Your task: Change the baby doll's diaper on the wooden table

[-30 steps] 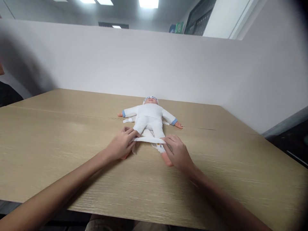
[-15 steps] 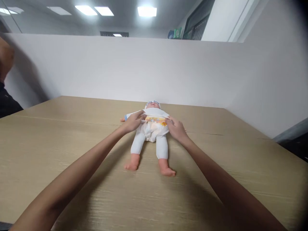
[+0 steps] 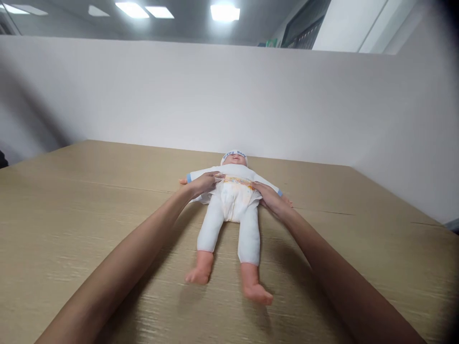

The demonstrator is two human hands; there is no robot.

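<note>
A baby doll (image 3: 249, 239) in a white outfit lies on its back on the table, its bare feet toward me and its head toward the wall. Around its hips is a white diaper (image 3: 234, 200) with an orange printed waistband. My left hand (image 3: 207, 183) has its fingers closed on the diaper's left waist edge, and a white flap hangs out below that wrist. At the opposite edge, my right hand (image 3: 268, 195) grips the waistband with its fingertips; its thumb side is partly hidden. The doll's white hat (image 3: 234, 154) bears blue lettering.
The wide wooden table (image 3: 107, 229) has seams running across it. A white partition wall (image 3: 222, 95) rises behind it, with glass above. Something dark shows at the far left edge.
The doll appears larger and its feet lower in view. Its right-side arm has come into sight. A white flap now shows beneath my left hand. The person at the left has mostly left view.
</note>
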